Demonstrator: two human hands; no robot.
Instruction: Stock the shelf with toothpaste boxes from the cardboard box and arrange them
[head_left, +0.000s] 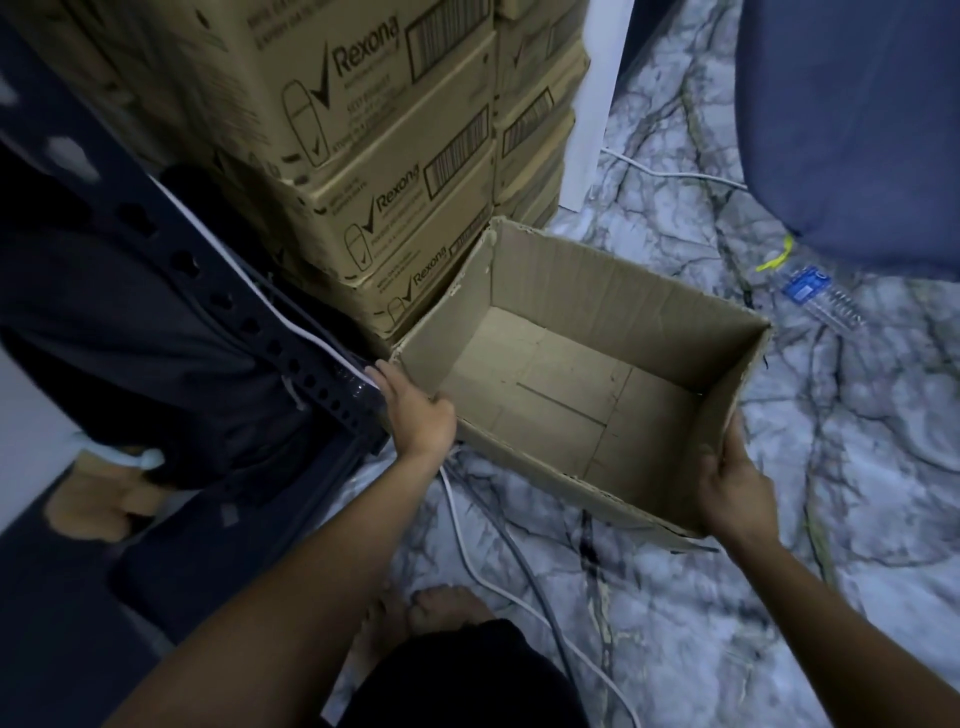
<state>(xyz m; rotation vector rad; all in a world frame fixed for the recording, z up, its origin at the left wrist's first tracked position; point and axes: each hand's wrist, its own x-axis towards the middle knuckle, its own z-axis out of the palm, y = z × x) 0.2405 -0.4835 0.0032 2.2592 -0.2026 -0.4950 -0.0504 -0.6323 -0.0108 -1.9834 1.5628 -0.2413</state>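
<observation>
An open cardboard box (613, 291) sits in the middle of the view over the marbled floor, and its inside is bare cardboard with no toothpaste boxes in it. My left hand (415, 415) grips the box's near left corner. My right hand (735, 491) grips its near right corner, thumb on the edge. A dark metal shelf upright with punched holes (270, 332) runs diagonally at the left, right beside my left hand. The shelf's contents are dark and blurred.
A tall stack of Rexona cartons (374, 171) stands directly behind the box. White and grey cables (483, 566) trail over the floor by my bare feet (441, 605). A plastic water bottle (821, 299) lies to the right, below a blue padded object (852, 119).
</observation>
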